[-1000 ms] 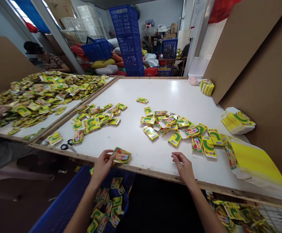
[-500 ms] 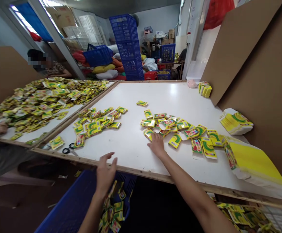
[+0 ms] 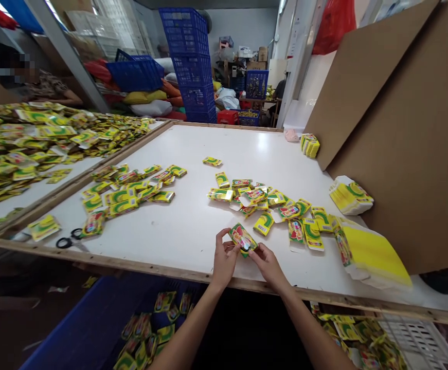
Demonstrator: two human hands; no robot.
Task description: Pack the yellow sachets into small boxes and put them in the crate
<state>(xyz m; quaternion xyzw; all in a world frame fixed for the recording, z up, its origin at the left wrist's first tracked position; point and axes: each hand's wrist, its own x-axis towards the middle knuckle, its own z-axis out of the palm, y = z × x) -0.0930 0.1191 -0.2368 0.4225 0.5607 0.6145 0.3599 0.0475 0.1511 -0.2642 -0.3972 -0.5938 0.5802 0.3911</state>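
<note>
1. We've got one small yellow-and-red foil sachet (image 3: 243,239) pinched between both hands just above the near edge of the white counter (image 3: 193,226). The fingers of our left hand (image 3: 224,259) are closed on its left end, and those of our right hand (image 3: 267,262) are closed on its right end.

2. Just beyond the sachet there's a loose scatter of yellow sachets (image 3: 270,203) on the counter, so by the look of it plenty is left to go through.

3. Further left sits a second group of sachets (image 3: 131,190) in a rough row, with black-handled scissors (image 3: 69,241) near the counter edge beside it.

4. Down below the counter, the blue plastic crate (image 3: 92,329) holds a thin layer of sachets, nowhere near full, so we'd guess we're early on.

5. To our right lies a stack of flat yellow cartons (image 3: 374,252), with a smaller stack (image 3: 350,196) behind it against the brown cardboard sheet (image 3: 409,154).

6. The neighbouring counter on the left carries a big heap of the same sachets (image 3: 34,139), with another person seated behind it.
</note>
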